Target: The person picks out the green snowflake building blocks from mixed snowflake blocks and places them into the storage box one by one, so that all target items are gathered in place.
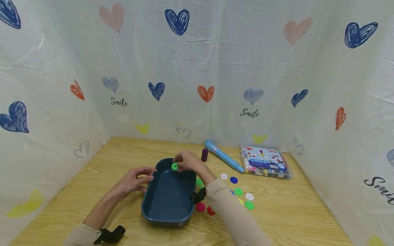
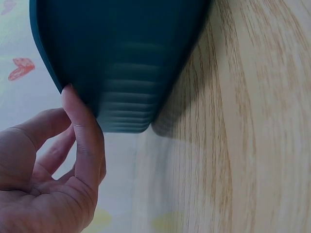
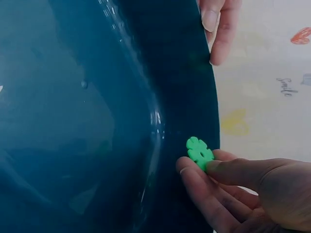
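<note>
A dark blue rectangular tub (image 1: pixel 167 201) stands on the wooden table, its inside bare in view. My right hand (image 1: pixel 188 161) is over its far end and pinches a green snowflake disc (image 3: pixel 200 152) between thumb and fingers, close by the rim. My left hand (image 1: pixel 135 180) is at the tub's left side. Its fingertips touch the rim from outside, as the left wrist view shows, with the fingers (image 2: pixel 83 138) loosely bent. Right of the tub lie several loose discs, among them a pink disc (image 1: pixel 200 206), a white disc (image 1: pixel 249 196) and a dark blue disc (image 1: pixel 234 180).
Behind the discs lie a light blue microphone-shaped tube (image 1: pixel 226 158) and a small purple cylinder (image 1: pixel 204 155). A clear plastic case (image 1: pixel 265 162) of colourful pieces is at the back right. Heart-printed curtains (image 1: pixel 197 68) enclose the wooden table (image 1: pixel 295 212). My right forearm overlaps some discs.
</note>
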`<state>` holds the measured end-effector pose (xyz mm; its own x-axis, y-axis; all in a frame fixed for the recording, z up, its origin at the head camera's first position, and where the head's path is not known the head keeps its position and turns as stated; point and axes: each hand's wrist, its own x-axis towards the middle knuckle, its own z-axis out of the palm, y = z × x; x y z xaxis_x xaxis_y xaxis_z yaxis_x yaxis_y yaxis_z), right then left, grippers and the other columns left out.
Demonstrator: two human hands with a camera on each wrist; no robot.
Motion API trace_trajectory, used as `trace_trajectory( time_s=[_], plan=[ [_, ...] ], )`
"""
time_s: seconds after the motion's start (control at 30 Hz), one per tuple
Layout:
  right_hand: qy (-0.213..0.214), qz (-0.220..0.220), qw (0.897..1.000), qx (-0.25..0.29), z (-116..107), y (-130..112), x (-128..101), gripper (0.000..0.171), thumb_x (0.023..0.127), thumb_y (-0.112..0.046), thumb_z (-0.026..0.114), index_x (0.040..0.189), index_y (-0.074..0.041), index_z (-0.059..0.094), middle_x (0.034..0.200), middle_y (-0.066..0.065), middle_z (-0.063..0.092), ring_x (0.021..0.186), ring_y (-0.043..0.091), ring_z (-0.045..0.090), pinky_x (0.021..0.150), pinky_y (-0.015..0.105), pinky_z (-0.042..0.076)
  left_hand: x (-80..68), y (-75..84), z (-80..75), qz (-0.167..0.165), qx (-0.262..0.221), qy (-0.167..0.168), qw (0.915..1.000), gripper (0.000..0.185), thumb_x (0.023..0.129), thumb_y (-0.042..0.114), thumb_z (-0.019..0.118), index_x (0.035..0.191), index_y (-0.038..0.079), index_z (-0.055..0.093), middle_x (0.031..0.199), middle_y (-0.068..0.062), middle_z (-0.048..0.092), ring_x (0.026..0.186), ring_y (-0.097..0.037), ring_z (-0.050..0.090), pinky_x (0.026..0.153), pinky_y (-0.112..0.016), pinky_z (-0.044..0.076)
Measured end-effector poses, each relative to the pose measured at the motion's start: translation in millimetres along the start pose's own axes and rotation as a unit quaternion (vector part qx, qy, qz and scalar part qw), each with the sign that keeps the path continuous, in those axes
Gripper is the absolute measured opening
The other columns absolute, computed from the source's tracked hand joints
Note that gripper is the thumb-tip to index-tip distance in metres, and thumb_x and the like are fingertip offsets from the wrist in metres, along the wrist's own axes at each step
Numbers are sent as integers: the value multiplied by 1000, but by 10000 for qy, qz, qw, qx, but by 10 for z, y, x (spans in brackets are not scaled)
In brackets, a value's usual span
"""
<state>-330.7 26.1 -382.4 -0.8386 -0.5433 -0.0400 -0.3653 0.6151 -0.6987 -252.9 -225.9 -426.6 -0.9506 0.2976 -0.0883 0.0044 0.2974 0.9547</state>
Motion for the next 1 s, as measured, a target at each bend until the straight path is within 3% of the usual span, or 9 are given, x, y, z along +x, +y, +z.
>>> trace_trajectory(
  time_s=[0.17, 0.3, 0.47, 0.63, 1.0],
  plan=[
    [-57, 38, 9997, 253, 50, -16, 54, 24, 92, 10, 53, 110, 6, 69, 94, 26, 69, 81, 35, 73, 74, 42, 59, 7, -1, 4, -3, -13, -18, 10000, 47, 97, 26, 61, 138, 5, 52, 139, -20, 49, 113, -27, 58, 69, -32, 58],
    [-55, -47, 9995, 315, 127, -25, 82, 23, 91, 12, 54, 107, 8, 69, 95, 26, 70, 80, 35, 73, 68, 36, 60, 1, 9, 8, -16, -40, -2, 10000, 47, 97, 26, 61, 138, 5, 52, 139, -20, 48, 113, -26, 58, 68, -32, 57],
    [-28, -100, 9998, -198, 231, -64, 98, 21, 92, 9, 56, 106, 5, 71, 93, 20, 72, 75, 29, 73, 58, 22, 55, -7, 16, 7, 22, -102, -65, 9999, 49, 97, 26, 62, 139, 3, 51, 140, -22, 48, 113, -25, 59, 67, -32, 57],
    [-53, -33, 9980, -637, 304, -116, 119, 22, 92, 6, 58, 107, -1, 72, 88, 15, 73, 72, 23, 72, 56, 20, 53, -10, 19, 6, 41, -125, -72, 9999, 49, 97, 27, 61, 139, 4, 51, 139, -22, 46, 112, -25, 59, 67, -32, 57],
    [-86, -62, 9919, -1266, 401, -77, 177, 20, 91, 0, 63, 108, -5, 74, 92, 9, 74, 66, 10, 66, 58, 17, 48, -7, 2, -3, 92, -133, -107, 9998, 50, 97, 27, 61, 140, 3, 50, 138, -24, 45, 108, -24, 59, 66, -32, 57]
  ],
)
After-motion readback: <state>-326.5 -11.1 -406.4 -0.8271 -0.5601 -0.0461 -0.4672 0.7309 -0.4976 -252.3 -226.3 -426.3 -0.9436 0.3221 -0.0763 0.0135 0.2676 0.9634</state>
